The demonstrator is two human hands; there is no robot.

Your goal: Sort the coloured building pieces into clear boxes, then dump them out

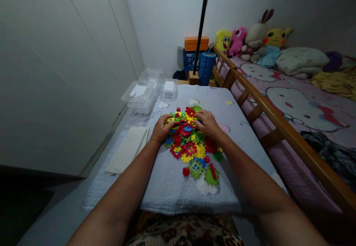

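Observation:
A heap of interlocking plastic building pieces [190, 148] in red, yellow, green and blue lies in the middle of the cloth-covered table. At the heap's upper left, my left hand [161, 128] rests with thumb and fingers apart against the pieces. Opposite it, my right hand [208, 123] touches the upper right side, its fingers curved and spread over the pieces. Neither hand plainly grips a single piece, and some fingertips are hidden among them. Nearer to me lie a green square piece [209, 179] with a red bar on it and a small red block [186, 172].
Clear plastic boxes [137, 95] stand at the table's back left, with white papers in or on them. A folded cream cloth or paper [126, 151] lies left of my forearm. A bed's wooden rail [264, 114] runs along the right; white cabinets [69, 72] stand left.

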